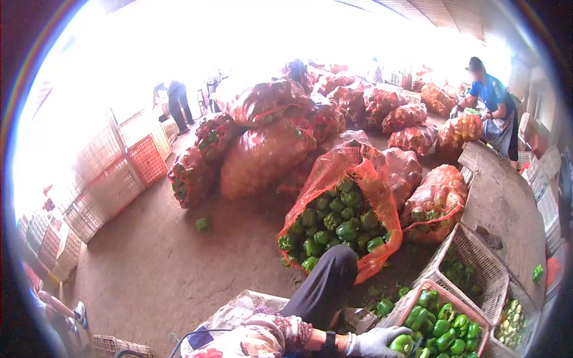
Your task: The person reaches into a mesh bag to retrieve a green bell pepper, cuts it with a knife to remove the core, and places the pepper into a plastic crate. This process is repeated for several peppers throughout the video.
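My left hand [377,343], in a pale grey glove with a dark band at the wrist, reaches in from the bottom edge. Its fingers curl around a green bell pepper [401,344] at the near side of a pinkish crate [481,316]. More green bell peppers [444,328] fill that crate. My right hand does not show. Beyond my bent knee [332,268], a large orange-red mesh sack [382,218] gapes open, full of green peppers [334,222].
Behind the pepper crate stands a white crate [486,262], with another crate of pale green pieces [512,322] beside it. Full mesh sacks [262,155] pile up ahead. Stacked crates [113,185] line the left. A co-worker in blue [494,95] handles a sack at right.
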`<state>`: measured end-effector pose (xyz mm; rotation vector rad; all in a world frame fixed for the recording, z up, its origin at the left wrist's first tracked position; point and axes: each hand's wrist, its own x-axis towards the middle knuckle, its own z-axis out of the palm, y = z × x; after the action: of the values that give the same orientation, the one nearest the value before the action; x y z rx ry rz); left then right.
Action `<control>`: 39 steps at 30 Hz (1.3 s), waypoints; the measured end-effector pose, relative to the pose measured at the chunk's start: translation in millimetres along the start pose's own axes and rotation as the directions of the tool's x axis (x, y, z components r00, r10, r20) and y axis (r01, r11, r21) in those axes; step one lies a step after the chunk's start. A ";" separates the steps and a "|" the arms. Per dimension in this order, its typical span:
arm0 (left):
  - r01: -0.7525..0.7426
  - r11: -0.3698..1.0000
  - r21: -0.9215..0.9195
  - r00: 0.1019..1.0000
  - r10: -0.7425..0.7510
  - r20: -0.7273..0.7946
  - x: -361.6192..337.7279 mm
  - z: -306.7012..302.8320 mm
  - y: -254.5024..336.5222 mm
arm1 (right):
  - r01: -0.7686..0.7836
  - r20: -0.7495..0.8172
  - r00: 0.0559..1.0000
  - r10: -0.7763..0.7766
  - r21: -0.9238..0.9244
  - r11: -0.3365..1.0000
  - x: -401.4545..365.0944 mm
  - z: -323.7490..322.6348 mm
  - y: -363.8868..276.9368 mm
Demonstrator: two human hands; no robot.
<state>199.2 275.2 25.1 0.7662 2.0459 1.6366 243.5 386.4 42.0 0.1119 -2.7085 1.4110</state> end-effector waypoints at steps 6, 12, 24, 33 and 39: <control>-0.056 0.992 0.109 0.993 0.044 0.112 -8.4 1.2 -11.9 | -0.025 0.008 1.000 0.024 0.181 0.983 -29.1 -25.9 22.3; 0.214 0.933 -0.291 0.928 -0.100 0.360 23.5 18.3 -34.7 | -0.202 0.003 0.979 0.203 0.085 0.976 -63.0 -50.6 82.5; 0.116 0.834 -0.539 0.986 -0.030 0.166 115.8 96.8 -47.5 | -0.282 -0.504 0.850 0.155 -0.185 0.942 -13.3 -127.5 126.6; -0.249 0.937 0.246 0.948 0.288 -0.134 123.6 116.8 -56.4 | -0.374 -0.459 0.798 0.391 0.133 0.918 -28.1 -100.7 126.0; -0.368 0.845 0.388 0.912 0.410 -0.028 120.5 126.2 -43.2 | -0.322 -0.237 0.743 0.626 0.693 0.645 -31.5 -90.5 144.4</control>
<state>178.4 440.3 -43.0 1.3289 2.4462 1.5219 263.6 543.9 -27.3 -0.8887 -1.8423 2.0887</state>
